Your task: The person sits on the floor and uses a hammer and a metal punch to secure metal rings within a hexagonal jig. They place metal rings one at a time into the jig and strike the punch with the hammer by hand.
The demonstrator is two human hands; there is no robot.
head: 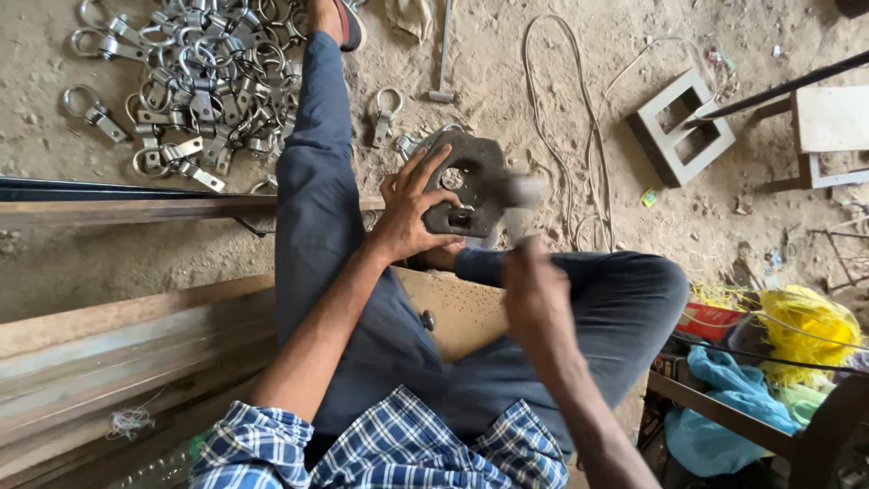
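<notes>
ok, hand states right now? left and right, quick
Left hand: closed on the dark metal block, fingers over its top edge.
Right hand: clenched around a motion-blurred hammer.

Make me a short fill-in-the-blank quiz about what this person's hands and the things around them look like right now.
1. The left hand grips a dark metal ____ with holes in it.
2. The right hand looks ____ in the picture, as if moving fast.
3. A pile of shiny metal clamps lies on the ____ ground.
4. The person's shirt has a blue and white ____ pattern.

Missing words: block; blurred; sandy; checked
</notes>
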